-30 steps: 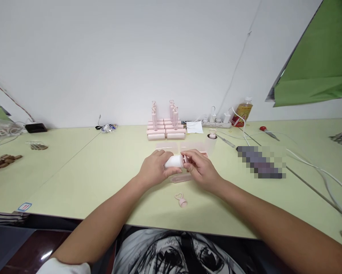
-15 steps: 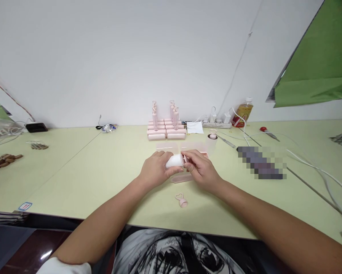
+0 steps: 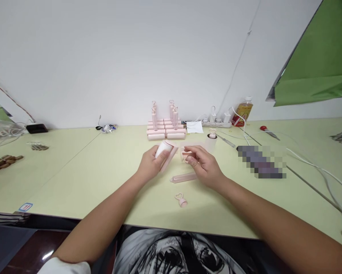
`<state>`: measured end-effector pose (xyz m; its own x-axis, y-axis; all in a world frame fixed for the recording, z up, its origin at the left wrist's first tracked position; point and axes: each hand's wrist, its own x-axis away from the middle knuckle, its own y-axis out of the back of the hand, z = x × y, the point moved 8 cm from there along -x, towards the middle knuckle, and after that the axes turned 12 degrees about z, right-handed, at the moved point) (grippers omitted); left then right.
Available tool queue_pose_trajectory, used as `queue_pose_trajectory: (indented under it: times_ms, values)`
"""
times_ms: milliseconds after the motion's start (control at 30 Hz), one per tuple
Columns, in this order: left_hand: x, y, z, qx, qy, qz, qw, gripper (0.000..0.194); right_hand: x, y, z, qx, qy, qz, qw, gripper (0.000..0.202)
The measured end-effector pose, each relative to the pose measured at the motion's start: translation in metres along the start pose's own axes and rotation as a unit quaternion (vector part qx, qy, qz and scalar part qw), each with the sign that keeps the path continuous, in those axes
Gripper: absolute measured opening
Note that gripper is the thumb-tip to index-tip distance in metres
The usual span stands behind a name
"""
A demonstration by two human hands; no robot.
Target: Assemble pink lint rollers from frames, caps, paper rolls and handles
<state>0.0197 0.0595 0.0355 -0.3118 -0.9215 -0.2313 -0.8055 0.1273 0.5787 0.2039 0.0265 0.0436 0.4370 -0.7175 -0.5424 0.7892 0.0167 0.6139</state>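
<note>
My left hand is wrapped round a white roll, with a clear pinkish cover piece against its right side. To the right, my right hand has its thumb and fingers curled at a small pink part; its fingertips look to be gripping it. A clear pink tube lies under and left of the right hand. Nearer the table's front edge lies a pink cap with a heart-shaped loop.
Stacked pink rolls with upright tubes stand near the wall. Behind my right hand is a cup holding a pink cap. A screwdriver, a bottle, a power strip and white cables are at the right.
My hands have moved apart. The left has carried the white roll left and up and tilted it, now beside the clear cover piece. The right has come away from the roll's end.
</note>
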Motion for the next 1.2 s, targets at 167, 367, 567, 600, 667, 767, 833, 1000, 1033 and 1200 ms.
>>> queue_pose_trajectory:
  times_ms: [167, 367, 567, 600, 667, 767, 833, 1000, 1033, 1200]
  values:
    - [-0.008, -0.009, 0.028, 0.224, 0.093, 0.038, 0.969, 0.055, 0.002, -0.027, 0.0, 0.074, -0.016, 0.211, 0.975, 0.03]
    - [-0.007, -0.026, 0.036, 0.342, 0.146, 0.087, 0.924, 0.06, 0.009, -0.053, -0.001, 0.125, -0.013, 0.304, 0.944, 0.009]
    - [-0.006, -0.023, 0.032, 0.358, 0.147, 0.08, 0.918, 0.055, 0.004, -0.039, -0.006, 0.118, -0.044, 0.255, 0.959, 0.015]
    - [-0.006, -0.023, 0.031, 0.358, 0.148, 0.079, 0.919, 0.054, 0.005, -0.039, -0.004, 0.118, -0.042, 0.259, 0.958, 0.019]
    - [-0.006, -0.023, 0.031, 0.356, 0.15, 0.078, 0.919, 0.053, 0.008, -0.044, -0.002, 0.12, -0.036, 0.285, 0.95, 0.024]
    - [-0.006, -0.024, 0.031, 0.352, 0.148, 0.08, 0.921, 0.053, 0.012, -0.051, -0.002, 0.127, -0.027, 0.315, 0.94, 0.013]
    - [-0.007, -0.025, 0.032, 0.35, 0.143, 0.083, 0.922, 0.055, 0.012, -0.053, -0.003, 0.132, -0.024, 0.315, 0.94, 0.008]
    - [-0.007, -0.026, 0.033, 0.342, 0.135, 0.086, 0.926, 0.058, 0.01, -0.049, -0.006, 0.132, -0.036, 0.303, 0.943, 0.004]
    - [-0.007, -0.026, 0.033, 0.34, 0.134, 0.086, 0.927, 0.058, 0.01, -0.048, -0.006, 0.129, -0.039, 0.3, 0.944, 0.005]
    - [-0.007, -0.026, 0.031, 0.336, 0.134, 0.085, 0.929, 0.058, 0.005, -0.038, 0.002, 0.087, -0.03, 0.264, 0.96, 0.011]
